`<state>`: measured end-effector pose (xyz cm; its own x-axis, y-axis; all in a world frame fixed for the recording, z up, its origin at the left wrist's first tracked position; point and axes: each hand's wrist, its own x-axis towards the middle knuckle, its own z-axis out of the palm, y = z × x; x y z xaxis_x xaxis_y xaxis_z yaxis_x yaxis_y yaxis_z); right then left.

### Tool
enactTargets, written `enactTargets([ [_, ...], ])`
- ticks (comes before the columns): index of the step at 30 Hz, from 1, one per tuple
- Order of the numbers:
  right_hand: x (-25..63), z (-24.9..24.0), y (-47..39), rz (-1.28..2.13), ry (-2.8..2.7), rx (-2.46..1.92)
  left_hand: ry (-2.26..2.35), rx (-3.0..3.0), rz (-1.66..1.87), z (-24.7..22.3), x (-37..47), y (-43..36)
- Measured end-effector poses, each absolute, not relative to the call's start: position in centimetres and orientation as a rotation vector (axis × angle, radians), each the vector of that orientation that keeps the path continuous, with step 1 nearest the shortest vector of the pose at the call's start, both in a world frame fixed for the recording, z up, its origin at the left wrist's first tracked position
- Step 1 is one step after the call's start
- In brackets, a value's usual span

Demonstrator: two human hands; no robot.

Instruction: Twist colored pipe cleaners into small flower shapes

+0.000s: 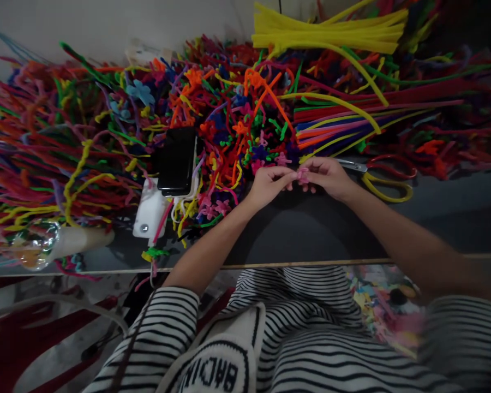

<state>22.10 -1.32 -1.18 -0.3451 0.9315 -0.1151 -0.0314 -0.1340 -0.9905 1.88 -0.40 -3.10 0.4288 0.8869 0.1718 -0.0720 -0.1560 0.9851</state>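
Item: one small pink fuzzy piece (303, 175), pinched between the fingertips of my left hand (272, 185) and my right hand (327, 177). Both grips closed on it; the piece sits where the two hands meet, over the dark grey table (311, 229).

Just right of my right hand: scissors (388, 174), one red handle loop, one yellow, metal end toward my fingers.

Just beyond the hands: a heap of fuzzy sticks (245, 114), many colours, some bent into small flowers; it spreads far left and far right. Far, right of centre, on top: a bundle of yellow sticks (331, 33).

Left of my left hand: a black phone (177, 161), screen dark, lying on a white object. Nearer and left of it: a white tag-like piece (149, 210) with a round silvery spot. Near left: a pale cone-shaped object (82, 242), clear shiny wrap at its left end.

Near, below the table edge: striped clothing (319, 338), black on white. On a cream panel (216, 360), bold dark capitals, upside down, "VIN" among them; the full word is uncertain.
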Motion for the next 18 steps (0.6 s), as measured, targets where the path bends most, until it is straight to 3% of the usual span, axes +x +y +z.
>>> enactTargets([
  [12,21.2,-2.1,-1.6,1.342,-1.358,-1.242,1.067,1.728,0.984,-3.0,2.6,-0.6],
  [18,21.3,-2.3,-1.4,1.328,-1.329,-1.225,1.01,1.814,1.004,-2.7,2.8,-0.6],
])
